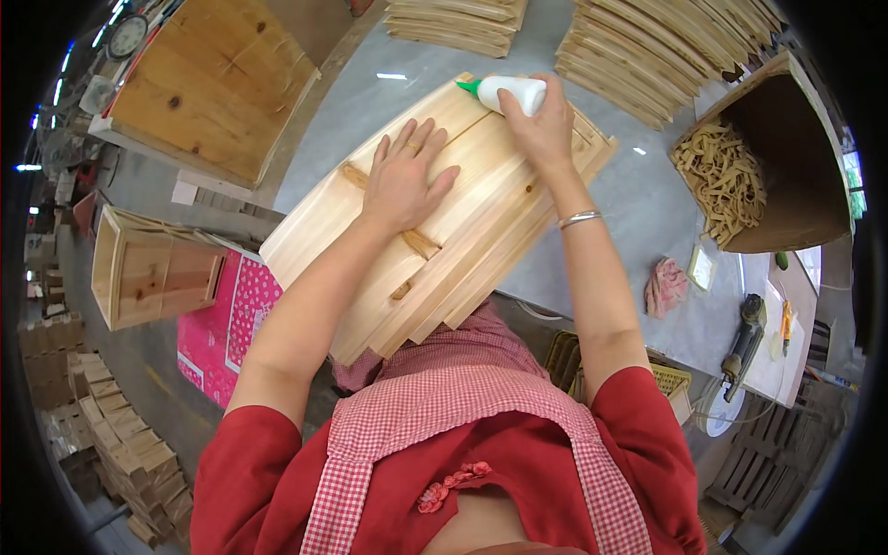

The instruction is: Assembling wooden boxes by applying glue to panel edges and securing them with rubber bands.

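Observation:
A stack of pale wooden boards lies slantwise in front of me, its near end reaching over the table edge towards my lap. My left hand rests on the top board with its fingers spread, near some brown knots. In my right hand is a white squeeze bottle with a green nozzle, probably glue. The bottle is tipped sideways, and its nozzle points left at the far end of the top board. Whether anything flows from the tip is too small to tell.
More board stacks stand at the back of the grey table. To the right are a cardboard box of tan bands, a pink cloth and a dark power tool. Wooden boxes stand at left.

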The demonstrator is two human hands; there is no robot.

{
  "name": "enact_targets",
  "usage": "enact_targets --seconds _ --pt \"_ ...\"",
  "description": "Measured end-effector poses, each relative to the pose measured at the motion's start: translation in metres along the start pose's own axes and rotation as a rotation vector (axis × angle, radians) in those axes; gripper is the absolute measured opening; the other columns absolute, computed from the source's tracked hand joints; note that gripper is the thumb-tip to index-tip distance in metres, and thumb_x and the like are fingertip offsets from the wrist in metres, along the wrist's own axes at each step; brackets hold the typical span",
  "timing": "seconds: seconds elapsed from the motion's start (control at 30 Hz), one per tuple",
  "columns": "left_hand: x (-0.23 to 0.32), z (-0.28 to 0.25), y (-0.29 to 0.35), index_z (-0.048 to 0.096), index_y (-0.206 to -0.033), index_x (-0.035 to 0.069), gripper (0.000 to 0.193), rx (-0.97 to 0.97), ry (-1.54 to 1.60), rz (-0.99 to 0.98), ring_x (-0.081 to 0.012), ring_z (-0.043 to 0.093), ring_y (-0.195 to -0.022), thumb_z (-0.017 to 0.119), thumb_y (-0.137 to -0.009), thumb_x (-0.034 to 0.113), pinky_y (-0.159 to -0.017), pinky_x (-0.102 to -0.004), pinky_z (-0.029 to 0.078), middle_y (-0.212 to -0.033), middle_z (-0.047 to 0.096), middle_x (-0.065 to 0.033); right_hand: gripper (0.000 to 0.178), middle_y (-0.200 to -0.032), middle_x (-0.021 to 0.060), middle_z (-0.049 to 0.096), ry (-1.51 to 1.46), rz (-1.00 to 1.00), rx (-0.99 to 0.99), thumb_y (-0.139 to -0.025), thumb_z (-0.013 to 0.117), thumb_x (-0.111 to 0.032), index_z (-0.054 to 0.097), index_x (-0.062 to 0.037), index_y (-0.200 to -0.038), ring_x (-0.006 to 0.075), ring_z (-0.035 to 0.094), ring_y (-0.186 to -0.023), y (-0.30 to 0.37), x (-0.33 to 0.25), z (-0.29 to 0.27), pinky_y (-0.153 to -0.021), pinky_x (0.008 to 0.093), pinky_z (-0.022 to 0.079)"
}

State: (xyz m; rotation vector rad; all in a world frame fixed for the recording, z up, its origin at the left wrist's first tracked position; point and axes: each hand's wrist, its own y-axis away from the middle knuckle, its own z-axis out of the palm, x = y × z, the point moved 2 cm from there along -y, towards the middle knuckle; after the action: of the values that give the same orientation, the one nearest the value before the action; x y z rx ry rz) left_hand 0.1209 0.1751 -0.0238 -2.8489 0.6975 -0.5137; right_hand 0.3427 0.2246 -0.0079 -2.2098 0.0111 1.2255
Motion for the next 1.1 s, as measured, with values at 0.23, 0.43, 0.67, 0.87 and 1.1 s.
enact_targets --seconds 0.23,0.43,0.67,0.87,1.1 --pt "-0.008 0.006 -0.001 0.050 -0.141 0.012 0.057 0.006 -0.022 -0.002 -0.0300 0.030 -0.145 0.056 -0.093 0.043 -0.117 -0.0522 0.022 -0.153 0.039 -0.0109 0.046 -0.099 0.0219 0.067 0.144 -0.041 -0.102 -0.077 0.078 -0.028 0.057 -0.0013 -0.109 0.0377 0.066 -0.088 0.021 -0.010 -0.059 -0.076 0.0428 0.053" --pt "-0.007 0.005 -0.004 0.049 -0.142 0.013 0.059 0.014 -0.038 0.006 -0.0287 0.028 -0.146 0.053 -0.094 0.047 -0.119 -0.0515 0.020 -0.154 0.039 -0.0097 0.045 -0.096 0.0153 0.066 0.102 0.161 0.113 -0.082 0.077 -0.029 0.056 -0.0019 -0.111 0.0251 0.066 -0.080 0.089 0.015 -0.129 -0.067 0.0383 0.055" --pt "-0.004 0.006 0.000 0.050 -0.142 0.011 0.059 -0.003 -0.048 -0.004 -0.0274 0.029 -0.146 0.052 -0.095 0.045 -0.118 -0.0494 0.021 -0.154 0.038 -0.0109 0.043 -0.093 0.0095 0.062 -0.318 0.468 0.347 -0.090 0.072 -0.028 0.051 -0.0002 -0.115 0.0126 0.060 -0.066 0.125 0.032 -0.121 -0.048 0.0229 0.047" --pt "-0.005 0.008 0.000 0.050 -0.142 0.012 0.060 0.016 -0.060 0.009 -0.0285 0.030 -0.145 0.051 -0.094 0.048 -0.118 -0.0503 0.021 -0.153 0.040 -0.0109 0.051 -0.096 0.0154 0.061 -0.253 0.425 0.389 -0.086 0.076 -0.030 0.051 0.0051 -0.113 0.0181 0.063 -0.070 0.118 0.039 -0.109 -0.051 0.0293 0.052" --pt "-0.011 0.015 -0.004 0.051 -0.140 0.014 0.060 0.065 -0.067 0.054 -0.0298 0.031 -0.145 0.048 -0.094 0.052 -0.117 -0.0525 0.022 -0.153 0.040 -0.0111 0.045 -0.095 0.0136 0.061 -0.247 0.392 0.259 -0.086 0.075 -0.026 0.053 0.0044 -0.110 0.0165 0.060 -0.068 0.153 0.006 -0.103 -0.050 0.0299 0.051"
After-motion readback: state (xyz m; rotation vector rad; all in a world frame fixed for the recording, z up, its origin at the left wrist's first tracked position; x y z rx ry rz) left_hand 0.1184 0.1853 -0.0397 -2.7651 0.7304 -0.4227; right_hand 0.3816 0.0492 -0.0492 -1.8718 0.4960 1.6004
